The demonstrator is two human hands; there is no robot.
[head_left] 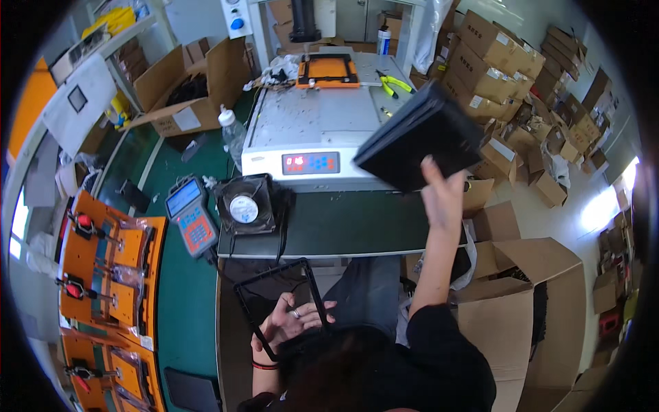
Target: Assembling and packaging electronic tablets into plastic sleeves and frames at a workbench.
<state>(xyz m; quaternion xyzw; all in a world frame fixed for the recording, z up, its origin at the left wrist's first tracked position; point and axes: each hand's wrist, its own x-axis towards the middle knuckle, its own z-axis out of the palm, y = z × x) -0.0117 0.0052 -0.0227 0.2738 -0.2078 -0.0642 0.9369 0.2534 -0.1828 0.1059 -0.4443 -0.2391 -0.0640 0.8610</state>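
My right hand (443,196) is raised over the right front of the white machine, gripping a stack of flat black rectangular pieces (419,147). Its thumb presses on the near face; the other fingers are hidden behind the stack. Low in front of my body, my left hand (292,321) holds a thin black rectangular frame (241,300) at its lower part. The fingers reach across the frame's opening, and one wears a ring. On the machine's bed lies an orange fixture with a black frame (328,67) on it.
The white machine (309,141) has a lit display. A black fan (246,206) and a handheld device (191,218) sit on the green table, near a clear bottle (233,134). Orange clamp fixtures (113,275) line the left. Green pliers (392,84) lie on the machine; an open carton (508,302) stands right.
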